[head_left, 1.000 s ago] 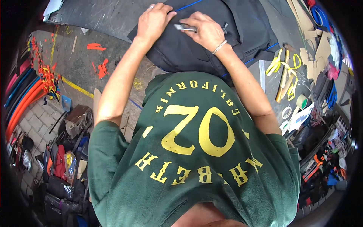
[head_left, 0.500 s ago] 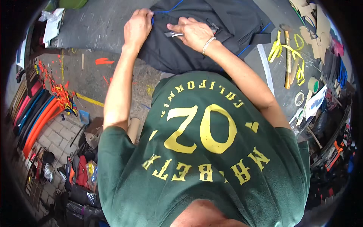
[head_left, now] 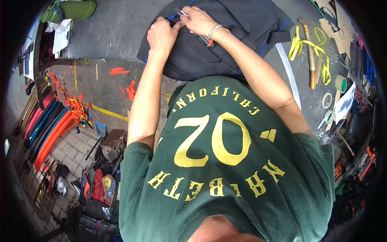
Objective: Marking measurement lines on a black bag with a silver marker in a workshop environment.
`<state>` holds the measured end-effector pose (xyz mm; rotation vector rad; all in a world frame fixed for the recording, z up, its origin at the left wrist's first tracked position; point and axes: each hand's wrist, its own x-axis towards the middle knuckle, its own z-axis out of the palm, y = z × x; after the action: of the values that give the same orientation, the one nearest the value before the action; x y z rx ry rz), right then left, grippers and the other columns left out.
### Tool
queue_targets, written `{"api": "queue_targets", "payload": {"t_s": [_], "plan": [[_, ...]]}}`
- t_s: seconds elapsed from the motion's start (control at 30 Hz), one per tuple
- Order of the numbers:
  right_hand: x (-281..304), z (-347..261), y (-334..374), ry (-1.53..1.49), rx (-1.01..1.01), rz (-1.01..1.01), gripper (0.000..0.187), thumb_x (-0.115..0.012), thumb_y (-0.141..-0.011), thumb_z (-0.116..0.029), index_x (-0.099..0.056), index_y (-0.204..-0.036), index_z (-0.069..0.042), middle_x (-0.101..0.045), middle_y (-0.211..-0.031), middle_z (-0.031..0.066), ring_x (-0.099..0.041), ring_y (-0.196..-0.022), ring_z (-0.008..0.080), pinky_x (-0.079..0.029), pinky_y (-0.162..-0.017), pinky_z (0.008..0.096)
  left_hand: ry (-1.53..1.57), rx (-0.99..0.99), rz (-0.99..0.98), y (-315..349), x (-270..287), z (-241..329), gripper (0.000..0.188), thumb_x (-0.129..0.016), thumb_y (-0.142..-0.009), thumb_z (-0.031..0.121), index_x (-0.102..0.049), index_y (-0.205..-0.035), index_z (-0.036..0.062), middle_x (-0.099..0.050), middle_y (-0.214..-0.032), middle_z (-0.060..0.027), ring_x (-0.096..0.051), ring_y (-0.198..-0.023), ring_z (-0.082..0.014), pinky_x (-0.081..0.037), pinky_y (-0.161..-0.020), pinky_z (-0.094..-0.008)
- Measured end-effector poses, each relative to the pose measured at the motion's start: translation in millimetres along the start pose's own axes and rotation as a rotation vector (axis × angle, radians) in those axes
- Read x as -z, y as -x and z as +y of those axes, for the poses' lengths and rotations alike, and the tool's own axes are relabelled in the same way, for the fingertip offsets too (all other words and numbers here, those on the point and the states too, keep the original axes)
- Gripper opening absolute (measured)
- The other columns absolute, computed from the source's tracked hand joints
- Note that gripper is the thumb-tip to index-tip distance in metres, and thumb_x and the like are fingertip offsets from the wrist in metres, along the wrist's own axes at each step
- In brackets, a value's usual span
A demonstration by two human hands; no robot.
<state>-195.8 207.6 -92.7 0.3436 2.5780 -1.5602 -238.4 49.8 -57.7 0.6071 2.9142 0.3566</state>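
A black fabric piece with blue piping [head_left: 193, 58], which looks like a bag or its panel, lies spread on the dark tabletop in front of me. My left hand [head_left: 162, 37] is closed at its far left part, fingers pinching the fabric beside the blue trim. Close by, my right hand [head_left: 197, 21] grips a slim metal-tipped tool [head_left: 182, 13]. Its metal end points at the blue trim near my left fingertips, and a red end [head_left: 210, 42] shows below my palm. Whether it is a knife or snips I cannot tell.
A hammer [head_left: 309, 60] with a wooden handle, yellow ribbon [head_left: 296, 46] and tape rolls [head_left: 327, 100] lie at the right. A rolled green bundle [head_left: 74, 11] and a clipboard [head_left: 62, 38] are far left. Orange and dark fabric strips [head_left: 52, 139] hang at the left.
My right hand has moved left and away from me with the tool, up to the left hand. The left hand and the fabric have shifted slightly.
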Motion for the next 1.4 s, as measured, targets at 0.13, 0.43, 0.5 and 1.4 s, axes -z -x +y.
{"api": "queue_targets", "payload": {"t_s": [0.13,0.43,0.5,1.4], "plan": [[-5,4,3,0.257,0.277,0.132,0.028,-0.063,-0.094,-0.027,-0.063,-0.106,-0.002,-0.068,-0.092,0.0179,-0.069,-0.086,0.0357,-0.055,-0.081,0.0448,0.075,-0.034,-0.086,-17,4,-15,0.037,-0.074,-0.09,0.039,-0.077,-0.1,0.0032,-0.077,-0.089,-0.0204,-0.077,-0.083,-0.0325,-0.06,-0.084,-0.0422],[-5,-22,16,0.049,0.073,0.004,0.025,-0.07,-0.085,-0.024,-0.061,-0.086,-0.001,-0.067,-0.075,0.0167,-0.069,-0.078,0.0352,-0.054,-0.075,0.044,0.566,0.227,-0.379,-26,15,-30,0.021,-0.07,-0.096,0.015,-0.076,-0.102,-0.0041,-0.075,-0.085,-0.0077,-0.072,-0.074,-0.0121,-0.062,-0.069,-0.0251],[-10,-23,17,0.059,0.087,0.054,0.024,-0.07,-0.084,-0.024,-0.061,-0.086,-0.002,-0.067,-0.074,0.0172,-0.069,-0.077,0.0359,-0.054,-0.074,0.0447,0.589,0.268,-0.311,-24,14,-30,0.022,-0.071,-0.096,0.017,-0.076,-0.103,-0.004,-0.075,-0.086,-0.0075,-0.072,-0.074,-0.0123,-0.062,-0.07,-0.0253],[-43,-4,15,0.168,0.039,0.219,0.026,-0.072,-0.077,-0.028,-0.067,-0.08,-0.003,-0.069,-0.071,0.0161,-0.07,-0.072,0.0366,-0.057,-0.071,0.0451,0.723,0.208,-0.092,-1,-6,-38,0.023,-0.071,-0.091,0.024,-0.079,-0.099,0.0032,-0.078,-0.077,-0.0071,-0.077,-0.072,-0.015,-0.059,-0.072,-0.0279]]}}
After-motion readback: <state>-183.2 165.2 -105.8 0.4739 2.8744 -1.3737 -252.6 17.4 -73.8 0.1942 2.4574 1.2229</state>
